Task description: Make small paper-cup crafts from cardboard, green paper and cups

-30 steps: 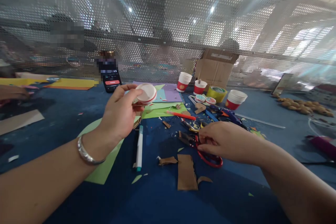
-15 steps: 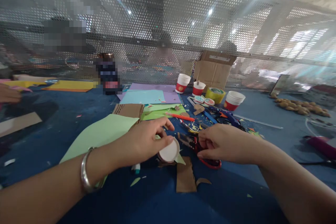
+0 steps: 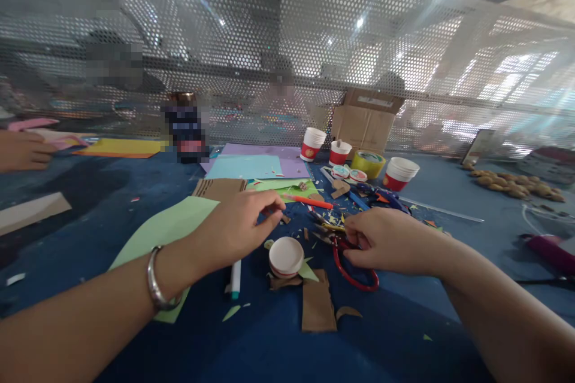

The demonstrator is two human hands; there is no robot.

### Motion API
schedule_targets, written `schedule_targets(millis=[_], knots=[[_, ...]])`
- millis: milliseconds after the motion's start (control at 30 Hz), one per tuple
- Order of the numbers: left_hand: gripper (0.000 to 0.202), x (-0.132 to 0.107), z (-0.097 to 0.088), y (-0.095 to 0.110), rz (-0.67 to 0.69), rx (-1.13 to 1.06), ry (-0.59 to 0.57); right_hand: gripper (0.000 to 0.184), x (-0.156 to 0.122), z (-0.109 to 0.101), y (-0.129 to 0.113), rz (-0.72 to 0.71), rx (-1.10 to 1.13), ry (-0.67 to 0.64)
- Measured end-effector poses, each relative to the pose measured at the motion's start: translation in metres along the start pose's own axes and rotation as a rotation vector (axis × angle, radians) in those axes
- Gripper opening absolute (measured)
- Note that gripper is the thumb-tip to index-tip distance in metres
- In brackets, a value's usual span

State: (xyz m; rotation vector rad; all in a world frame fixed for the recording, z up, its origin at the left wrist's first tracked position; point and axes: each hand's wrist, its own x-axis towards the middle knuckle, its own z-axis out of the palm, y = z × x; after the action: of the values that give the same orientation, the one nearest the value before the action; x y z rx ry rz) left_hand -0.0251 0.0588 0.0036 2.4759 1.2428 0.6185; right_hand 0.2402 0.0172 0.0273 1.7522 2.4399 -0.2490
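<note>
A short round white piece with a red lower edge (image 3: 286, 256), like the cut-down part of a paper cup, sits on the blue tabletop. My left hand (image 3: 245, 221) hovers up and left of it, holding nothing, its fingers bent and the thumb apart from them. Red-handled scissors (image 3: 354, 280) lie to the right of the round piece, blades pointing left. My right hand (image 3: 377, 239) has its curled fingers at the scissors' upper handle, partly hiding it. Below the round piece are a brown cardboard strip (image 3: 318, 305) and a pale green scrap (image 3: 308, 271).
Light green paper (image 3: 166, 233) and a white marker (image 3: 236, 278) lie at left. Farther back are an orange pen (image 3: 309, 200), paper cups (image 3: 401, 173), yellow tape (image 3: 368, 163) and purple paper (image 3: 291, 155). Another person's hand (image 3: 22, 151) is at far left.
My left hand has let go of the round cup piece and moved up and left. My right hand stays at the scissors, whose handle now shows more. The other person's hand moved inward.
</note>
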Motion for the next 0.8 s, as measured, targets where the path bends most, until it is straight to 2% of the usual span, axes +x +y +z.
schedule_targets(millis=[100, 267, 500, 567, 633, 800], knots=[[0.019, 0.004, -0.005, -0.008, 0.009, 0.068, 0.062, 0.019, 0.001, -0.002, 0.001, 0.064, -0.021, 0.033], [0.017, 0.006, -0.009, -0.014, -0.006, 0.154, 0.086, 0.018, 0.002, -0.004, 0.003, 0.122, -0.044, 0.060], [0.018, 0.018, -0.009, -0.022, -0.012, 0.202, 0.054, 0.019, 0.004, -0.004, 0.007, 0.062, 0.016, -0.015], [0.021, 0.029, -0.008, -0.021, -0.018, 0.240, -0.003, 0.021, 0.004, -0.003, 0.009, 0.045, 0.004, -0.028], [0.021, 0.045, -0.006, -0.017, 0.033, 0.237, -0.042, 0.022, 0.004, -0.002, 0.010, 0.028, 0.000, -0.033], [0.026, 0.094, 0.008, -0.012, 0.085, 0.288, -0.048, 0.022, 0.004, 0.000, 0.013, -0.002, 0.005, -0.021]])
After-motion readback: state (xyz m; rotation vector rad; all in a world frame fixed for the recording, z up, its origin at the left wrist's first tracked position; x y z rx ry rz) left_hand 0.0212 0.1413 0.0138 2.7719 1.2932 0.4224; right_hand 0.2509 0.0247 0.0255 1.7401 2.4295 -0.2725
